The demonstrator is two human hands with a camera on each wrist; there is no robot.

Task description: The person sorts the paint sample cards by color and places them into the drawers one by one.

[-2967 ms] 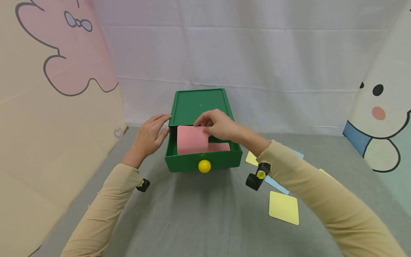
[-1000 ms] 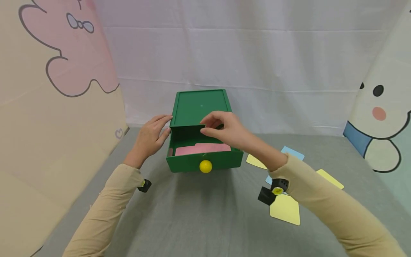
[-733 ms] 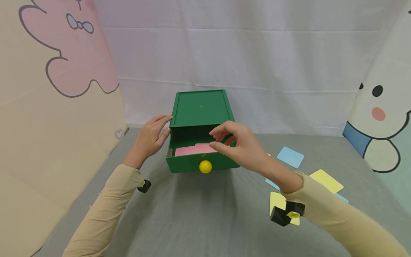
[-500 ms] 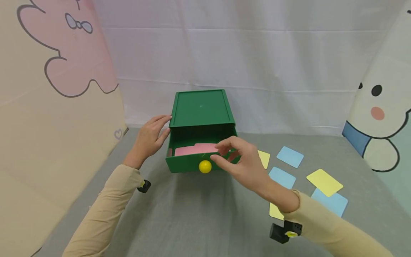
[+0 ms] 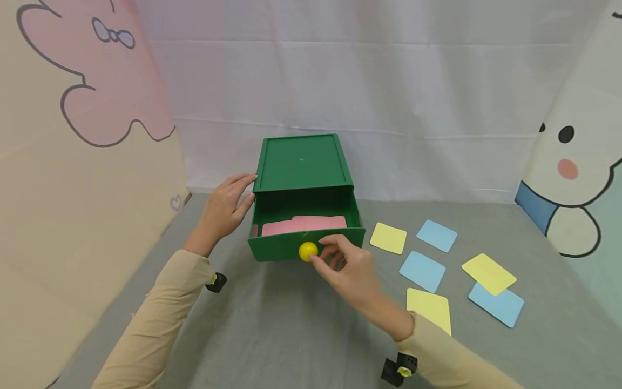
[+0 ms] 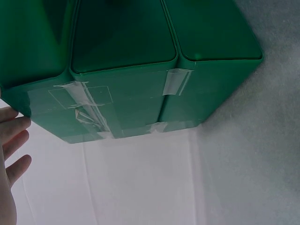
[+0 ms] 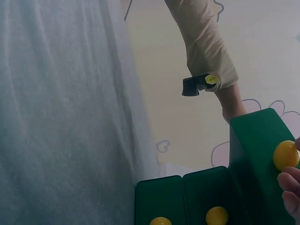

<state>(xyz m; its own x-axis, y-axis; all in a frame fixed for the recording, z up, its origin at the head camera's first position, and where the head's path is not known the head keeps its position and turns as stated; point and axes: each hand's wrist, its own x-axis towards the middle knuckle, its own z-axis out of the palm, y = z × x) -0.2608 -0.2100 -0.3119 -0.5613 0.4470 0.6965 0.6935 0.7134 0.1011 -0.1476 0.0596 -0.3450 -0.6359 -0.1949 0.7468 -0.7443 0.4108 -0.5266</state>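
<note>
The yellow knob (image 5: pixel 307 250) lay just beyond your right hand (image 5: pixel 356 273), toward ten o'clock, pinch unclear; your left hand (image 5: pixel 224 207) was spread.

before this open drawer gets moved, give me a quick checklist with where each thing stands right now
1. Pink cards inside the drawer: ok, they lie behind its front panel.
2. Right grip secure on the yellow knob: cannot tell; its fingers are at the knob, but a firm pinch is not clear.
3. Left grip placed to steady the green cabinet: ok, it is at the left side; pressure cannot be judged.
4. Left thumb clear of the seam: cannot tell; its tip is close to the cabinet's front left edge.
5. Yellow cards and blue cards off the drawer's path: ok, they lie to its right.
</note>
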